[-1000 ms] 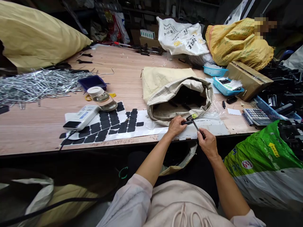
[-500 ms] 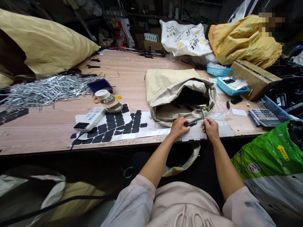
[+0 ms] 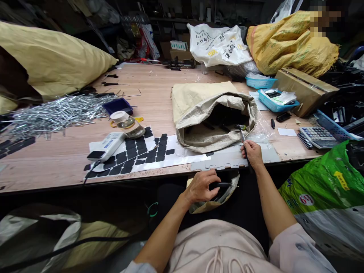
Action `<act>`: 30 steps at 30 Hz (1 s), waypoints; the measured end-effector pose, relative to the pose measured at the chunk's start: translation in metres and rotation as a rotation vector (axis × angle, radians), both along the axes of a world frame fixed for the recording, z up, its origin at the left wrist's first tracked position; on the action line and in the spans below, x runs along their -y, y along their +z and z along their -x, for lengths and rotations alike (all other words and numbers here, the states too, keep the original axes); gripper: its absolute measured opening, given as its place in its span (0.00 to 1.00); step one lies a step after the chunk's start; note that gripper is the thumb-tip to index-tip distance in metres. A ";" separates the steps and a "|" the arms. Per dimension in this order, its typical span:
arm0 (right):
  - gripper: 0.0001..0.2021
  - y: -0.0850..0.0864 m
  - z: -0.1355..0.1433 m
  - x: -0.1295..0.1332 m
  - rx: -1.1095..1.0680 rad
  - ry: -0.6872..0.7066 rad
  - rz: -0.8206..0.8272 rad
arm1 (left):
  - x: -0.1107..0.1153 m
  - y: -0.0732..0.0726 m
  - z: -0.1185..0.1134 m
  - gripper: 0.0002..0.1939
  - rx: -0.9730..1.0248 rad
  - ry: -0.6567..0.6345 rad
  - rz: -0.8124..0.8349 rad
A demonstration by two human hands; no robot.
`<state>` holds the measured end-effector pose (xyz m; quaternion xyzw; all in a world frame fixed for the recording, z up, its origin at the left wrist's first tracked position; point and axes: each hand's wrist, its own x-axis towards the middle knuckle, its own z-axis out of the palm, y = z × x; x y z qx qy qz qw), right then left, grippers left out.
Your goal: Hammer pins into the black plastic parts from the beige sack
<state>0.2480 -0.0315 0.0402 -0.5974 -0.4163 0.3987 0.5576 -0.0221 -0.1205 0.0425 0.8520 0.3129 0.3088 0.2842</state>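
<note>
My right hand (image 3: 253, 154) is closed around the handle of a small hammer (image 3: 241, 133), its head raised before the mouth of a beige woven sack (image 3: 204, 93) lying on the table. Dark pieces inside that sack are hard to make out. Below the table edge, my left hand (image 3: 201, 185) grips a slim black part (image 3: 223, 184), which I cannot identify further. It is over a second open sack (image 3: 204, 207). A grey flat sheet (image 3: 227, 162) lies along the table edge between the hands.
Black adhesive pads (image 3: 133, 149) on white sheets lie left of the sack, near a white power box (image 3: 109, 146) and a jar (image 3: 127, 123). A heap of metal rods (image 3: 59, 113) is far left. A calculator (image 3: 318, 136) and green bag (image 3: 321, 182) are right.
My left hand has moved from the grey sheet down and towards me, over the lower sack, carrying the black part. My right hand keeps hold of the hammer in nearly the same place.
</note>
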 end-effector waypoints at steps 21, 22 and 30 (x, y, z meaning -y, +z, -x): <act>0.15 0.005 0.005 -0.001 -0.008 -0.037 0.037 | -0.222 0.023 -0.048 0.15 -0.134 0.648 0.084; 0.15 0.005 0.005 -0.001 -0.009 -0.039 0.038 | -0.213 0.027 -0.049 0.17 -0.091 0.619 0.034; 0.15 0.004 0.004 -0.001 0.025 -0.035 0.026 | -0.112 0.022 -0.082 0.31 -0.209 0.219 -0.082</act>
